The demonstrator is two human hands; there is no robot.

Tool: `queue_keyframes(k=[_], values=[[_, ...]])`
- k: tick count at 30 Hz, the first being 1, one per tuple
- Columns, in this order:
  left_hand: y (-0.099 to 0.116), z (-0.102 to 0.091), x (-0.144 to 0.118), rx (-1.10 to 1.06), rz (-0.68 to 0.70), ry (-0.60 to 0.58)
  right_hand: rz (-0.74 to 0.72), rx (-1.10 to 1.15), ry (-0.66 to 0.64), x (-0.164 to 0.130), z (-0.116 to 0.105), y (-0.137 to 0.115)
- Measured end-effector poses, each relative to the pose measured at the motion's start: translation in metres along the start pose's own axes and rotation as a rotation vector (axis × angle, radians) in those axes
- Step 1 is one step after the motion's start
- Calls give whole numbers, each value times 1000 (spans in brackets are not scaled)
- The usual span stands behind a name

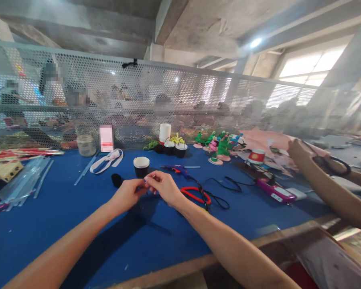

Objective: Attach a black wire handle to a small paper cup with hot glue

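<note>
From the head view, your left hand and right hand meet over the blue table, fingertips pressed together on a thin pale strip held between them, raised clear of the surface so both hands can work it. What the strip is made of is too small to tell. Just behind your hands stands a small black cup, close enough to reach, with a dark pompom to its left. The glue gun and red-handled scissors lie to your right, near your working hand. A co-worker's forearm rests at the far right, well apart from yours
</note>
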State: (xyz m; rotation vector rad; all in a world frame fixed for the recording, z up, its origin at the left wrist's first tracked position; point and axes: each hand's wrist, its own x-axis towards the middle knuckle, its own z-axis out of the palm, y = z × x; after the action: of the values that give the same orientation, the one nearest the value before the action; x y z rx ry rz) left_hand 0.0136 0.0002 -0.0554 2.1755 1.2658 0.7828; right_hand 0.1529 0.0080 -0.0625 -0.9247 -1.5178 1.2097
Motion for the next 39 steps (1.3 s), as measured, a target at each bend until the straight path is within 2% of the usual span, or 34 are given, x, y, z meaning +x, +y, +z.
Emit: queue_keyframes(k=[3,6,8,12,16,18,21,23,24,27,30,34,39], values=[[2,5,1,-130,-76,-43,2,38,12,1,-4,1],[7,-1,4,-345,-184,-117,-21,42,13,0,-9,-1],[12,-6,6,-445,-209,-139,-28,25,30,0,-11,-3],[16,-8,6,-441,-206,-69,5,-10,9,-1,-10,-3],[13,-6,5,-392,-209,-84,2,-93,-53,2,-13,-2],[12,-6,4,-361,-231,-78,-1,-235,-48,8,-23,-6],[11,-5,3,-326,-281,-31,-1,-688,169,24,-51,-12],[11,-5,2,-338,-297,19,126,-1067,231,35,-72,-13],[11,-4,1,-351,-301,43,187,-1116,225,41,-82,-10],[11,-3,-2,-393,-308,93,339,-1145,178,51,-99,3],[12,-4,-5,-427,-317,119,404,-1111,175,53,-104,19],[14,-7,-9,-470,-335,126,365,-1034,262,49,-104,25],[16,-9,-13,-544,-373,142,221,-899,383,40,-101,-1]])
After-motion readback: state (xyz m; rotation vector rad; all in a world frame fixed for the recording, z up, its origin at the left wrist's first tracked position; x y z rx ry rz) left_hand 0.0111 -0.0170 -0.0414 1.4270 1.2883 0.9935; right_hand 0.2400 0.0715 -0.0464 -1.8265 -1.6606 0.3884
